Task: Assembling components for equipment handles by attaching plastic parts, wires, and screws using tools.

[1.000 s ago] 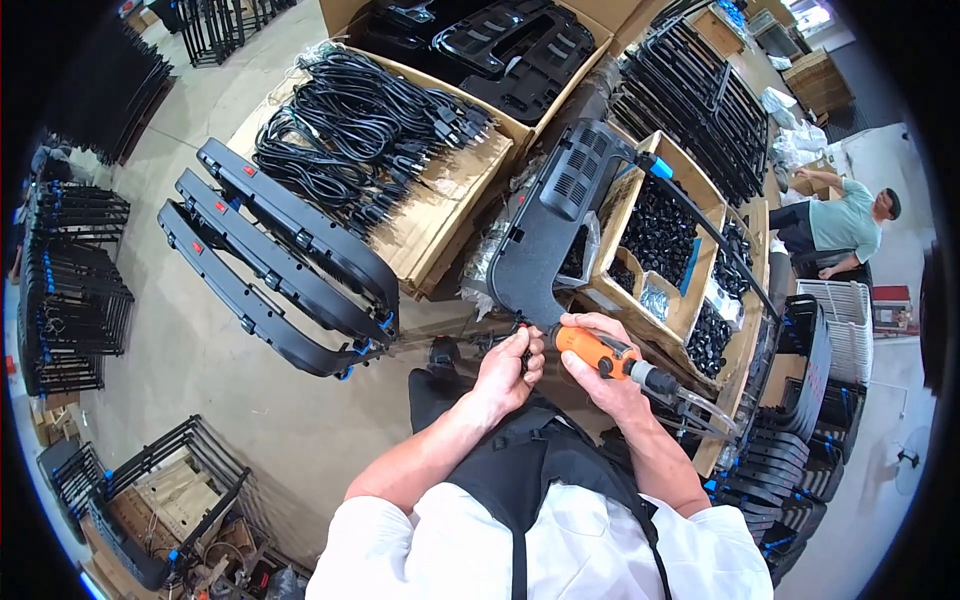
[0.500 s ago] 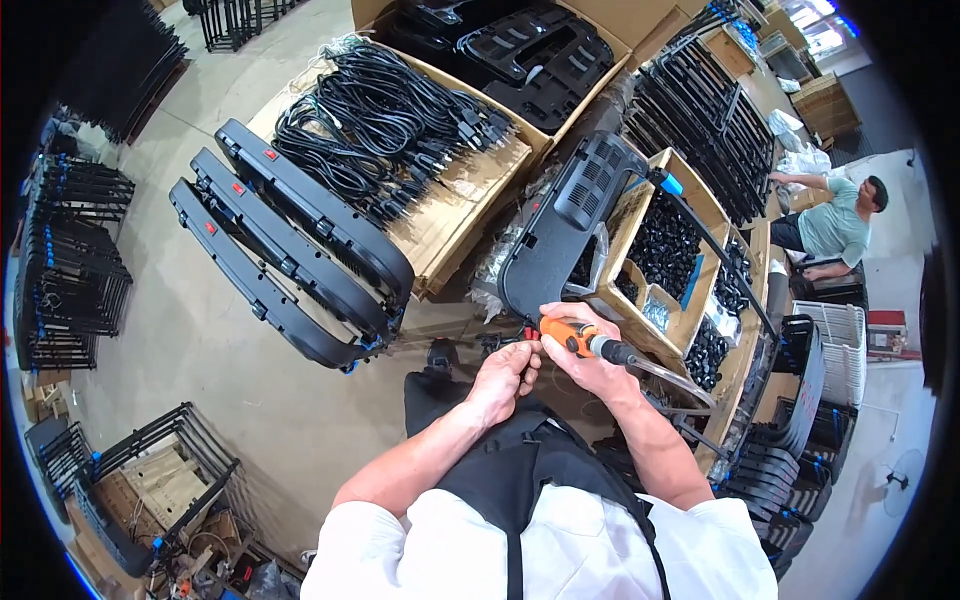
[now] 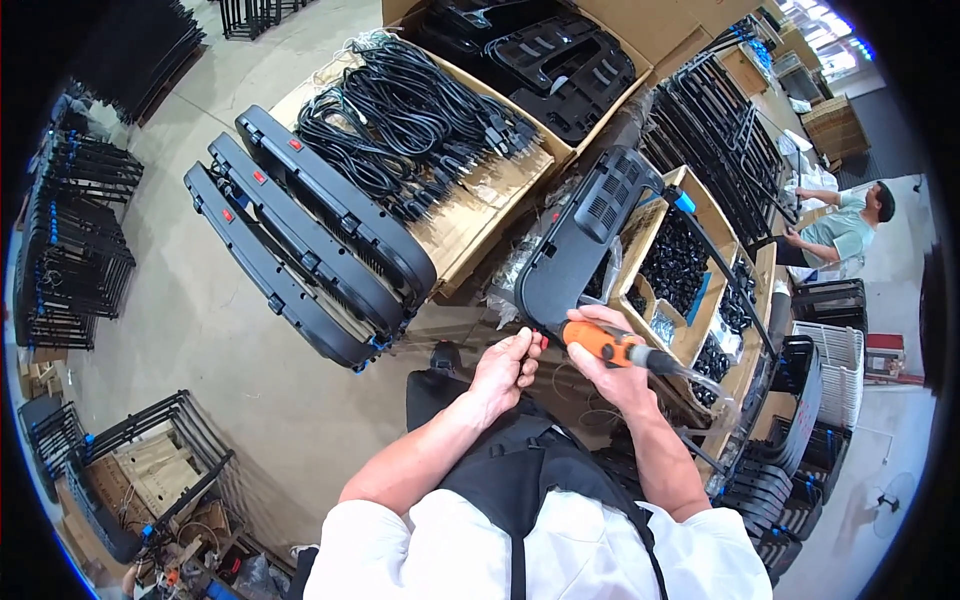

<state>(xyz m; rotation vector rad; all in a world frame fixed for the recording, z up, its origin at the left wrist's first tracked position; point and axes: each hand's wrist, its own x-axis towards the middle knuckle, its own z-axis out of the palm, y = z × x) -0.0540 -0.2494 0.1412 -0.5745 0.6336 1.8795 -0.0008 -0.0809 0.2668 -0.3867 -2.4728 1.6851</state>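
Racks of black metal frames (image 3: 70,240) stand on the concrete floor (image 3: 200,330) well to the left of the left hand. Three long black plastic housings (image 3: 310,235) lean side by side, up and to the left of that hand, resting against an open cardboard box of coiled black power cords (image 3: 420,110). Left hand (image 3: 503,372): fingers drawn together, with the fingertips pinched close at the lower edge of the black plastic panel (image 3: 580,245); whether a small part sits between the fingertips cannot be determined. The panel stands tilted directly above both hands, its vented end uppermost and its lower rim just beside the fingertips. Right hand (image 3: 612,368): closed around the orange-handled power screwdriver (image 3: 605,345), with the tool's front end pointing left toward the left hand and meeting the panel's lower edge. Up and to the right of the right hand, a divided cardboard box (image 3: 700,260) holds small black parts, with the panel leaning against its left wall. Farther right, a second person in a green shirt (image 3: 845,228) sits well apart from both hands.
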